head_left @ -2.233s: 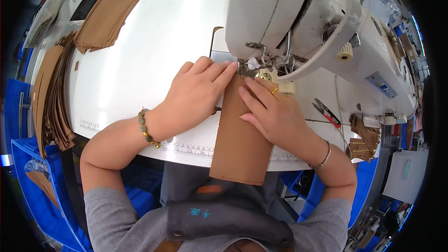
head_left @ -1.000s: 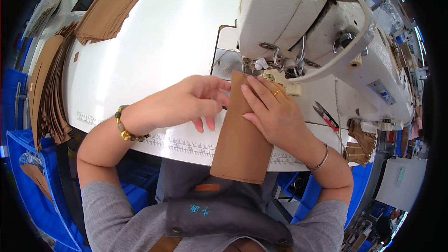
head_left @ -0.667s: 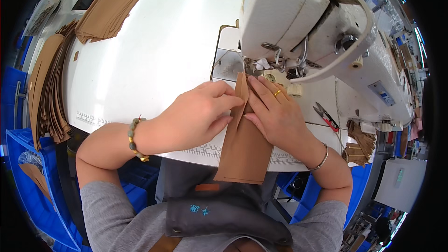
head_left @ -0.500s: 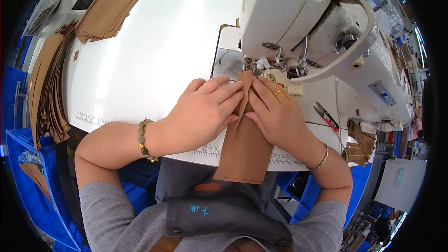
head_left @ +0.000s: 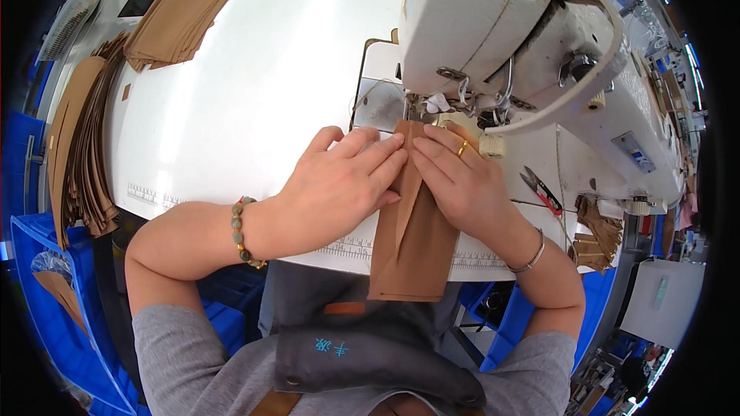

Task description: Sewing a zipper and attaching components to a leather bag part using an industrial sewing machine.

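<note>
A long brown fabric piece [head_left: 420,250] lies lengthwise under both hands, its far end close to the needle area of a white sewing machine [head_left: 462,23]. Down its middle runs a folded edge, and the near end hangs past the table's front edge. My left hand [head_left: 339,173] holds the left side, fingertips pressed on the fold and thumb tucked at the edge. On the right side, my right hand [head_left: 462,181] grips the cloth with its fingers together near the far end. The fingers partly cover the cloth.
Thread snips [head_left: 542,190] with red handles lie right of my right hand. Brown scraps [head_left: 597,235] sit at the table's right edge. Stacks of brown pieces [head_left: 189,11] lie at the far left, and more pieces [head_left: 81,146] drape at the left edge above a blue bin [head_left: 65,300].
The near end of the fabric has swung slightly right, and its fold lies flatter, the raised edges drawn together. My right hand has shifted a little right; my left stays almost in place.
</note>
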`<state>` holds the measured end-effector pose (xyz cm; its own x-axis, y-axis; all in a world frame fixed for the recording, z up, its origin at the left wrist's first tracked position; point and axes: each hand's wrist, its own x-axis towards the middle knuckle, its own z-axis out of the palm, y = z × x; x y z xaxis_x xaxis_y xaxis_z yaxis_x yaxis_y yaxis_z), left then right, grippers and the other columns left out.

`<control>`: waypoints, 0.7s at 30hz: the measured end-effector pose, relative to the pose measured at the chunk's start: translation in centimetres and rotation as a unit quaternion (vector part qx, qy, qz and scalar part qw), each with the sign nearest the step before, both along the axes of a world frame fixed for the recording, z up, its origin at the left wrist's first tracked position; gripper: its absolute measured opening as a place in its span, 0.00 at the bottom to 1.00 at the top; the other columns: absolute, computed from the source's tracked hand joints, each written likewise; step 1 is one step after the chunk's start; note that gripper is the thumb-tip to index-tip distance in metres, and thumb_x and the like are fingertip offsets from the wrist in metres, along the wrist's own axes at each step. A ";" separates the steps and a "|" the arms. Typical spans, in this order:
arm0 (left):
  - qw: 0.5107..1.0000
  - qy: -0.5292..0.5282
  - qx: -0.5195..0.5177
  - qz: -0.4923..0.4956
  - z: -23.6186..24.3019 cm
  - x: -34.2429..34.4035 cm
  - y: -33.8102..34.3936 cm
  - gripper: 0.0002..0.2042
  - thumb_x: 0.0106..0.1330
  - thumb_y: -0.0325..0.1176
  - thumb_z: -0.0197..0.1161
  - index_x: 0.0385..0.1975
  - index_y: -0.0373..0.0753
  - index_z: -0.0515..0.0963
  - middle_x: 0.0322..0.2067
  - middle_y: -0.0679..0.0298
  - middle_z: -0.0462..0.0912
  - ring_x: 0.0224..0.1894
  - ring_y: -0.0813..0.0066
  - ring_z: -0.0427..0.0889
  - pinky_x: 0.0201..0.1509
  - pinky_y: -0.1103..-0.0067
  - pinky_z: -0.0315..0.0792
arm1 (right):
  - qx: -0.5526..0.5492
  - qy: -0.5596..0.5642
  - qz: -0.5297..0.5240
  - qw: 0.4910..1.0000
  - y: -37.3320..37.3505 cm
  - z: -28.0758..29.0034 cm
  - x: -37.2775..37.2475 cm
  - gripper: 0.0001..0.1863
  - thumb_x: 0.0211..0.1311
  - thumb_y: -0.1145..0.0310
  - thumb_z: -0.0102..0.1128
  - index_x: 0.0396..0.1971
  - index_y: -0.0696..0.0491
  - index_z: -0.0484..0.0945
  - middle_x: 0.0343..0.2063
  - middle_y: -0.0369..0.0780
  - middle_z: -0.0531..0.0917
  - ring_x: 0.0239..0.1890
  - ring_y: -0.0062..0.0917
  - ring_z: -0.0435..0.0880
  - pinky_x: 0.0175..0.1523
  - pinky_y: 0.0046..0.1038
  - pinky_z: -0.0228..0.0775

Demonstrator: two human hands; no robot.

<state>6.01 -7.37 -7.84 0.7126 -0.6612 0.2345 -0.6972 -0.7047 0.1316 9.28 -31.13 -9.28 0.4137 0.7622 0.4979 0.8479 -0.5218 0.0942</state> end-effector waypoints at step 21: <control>1.000 -0.014 0.016 -0.015 -0.2 1.0 0.2 0.37 0.61 0.56 0.69 0.65 0.36 0.75 0.67 0.61 0.74 0.66 0.58 0.72 0.65 0.66 0.67 | -0.022 0.081 -0.023 0.996 -0.5 -0.4 -0.4 0.15 0.57 0.71 0.60 0.44 0.58 0.80 0.55 0.46 0.84 0.48 0.31 0.88 0.44 0.32 0.80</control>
